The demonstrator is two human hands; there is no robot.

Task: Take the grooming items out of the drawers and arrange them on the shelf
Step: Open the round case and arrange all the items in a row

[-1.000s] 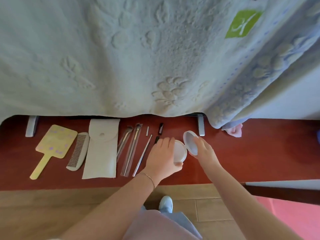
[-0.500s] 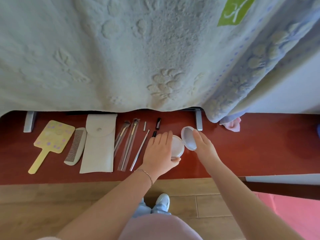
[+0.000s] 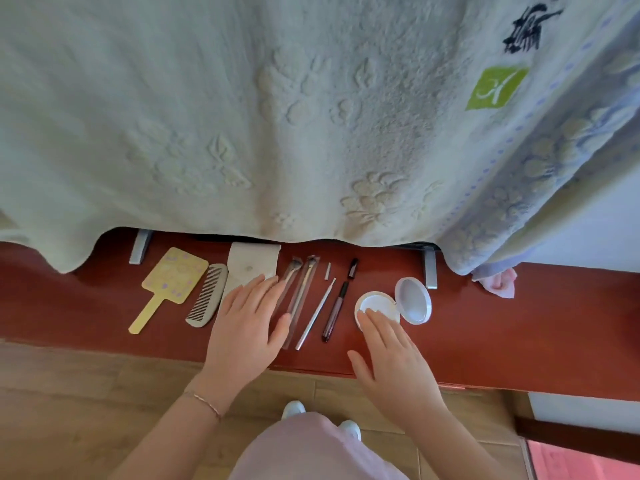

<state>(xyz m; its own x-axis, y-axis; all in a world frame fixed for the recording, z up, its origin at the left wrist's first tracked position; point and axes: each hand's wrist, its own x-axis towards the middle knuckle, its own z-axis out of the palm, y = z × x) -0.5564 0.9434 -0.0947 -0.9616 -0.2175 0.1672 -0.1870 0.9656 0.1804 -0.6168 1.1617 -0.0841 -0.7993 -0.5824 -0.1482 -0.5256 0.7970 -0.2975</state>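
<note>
I look down at a row of grooming items laid out on a dark red shelf (image 3: 519, 341). My right hand (image 3: 398, 362) lies flat with fingers spread, its fingertips resting on the white pad of an open round compact (image 3: 375, 304); the compact's hinged lid (image 3: 414, 299) stands tilted open at the pad's 2 o'clock. My left hand (image 3: 247, 327) is also flat and spread wide, holding nothing, its palm over the lower part of a cream pouch (image 3: 251, 268) and its thumb touching two makeup brushes (image 3: 298, 289) in clear sleeves.

At 9 o'clock from the compact lie a dark pen-like liner (image 3: 334, 311) and a thin silver tool (image 3: 317, 315), with a small black cap (image 3: 352, 268) and a tiny silver cap (image 3: 328, 271) beyond them at 12 o'clock. At 9 o'clock from my left hand sit a grey comb (image 3: 207, 294) and then a yellow hand mirror (image 3: 166, 285) with pale purple dots, handle pointing toward 7 o'clock.

A pale embossed towel (image 3: 277, 116) with flower patterns hangs over the far half of the shelf, filling the view from 9 to 3 o'clock. At 1 o'clock it carries a green square label (image 3: 497, 86) with a white mark, and black characters above that which I cannot read. A pink cloth (image 3: 498, 285) lies at 3 o'clock. Below the shelf is wood-look flooring (image 3: 86, 410).
</note>
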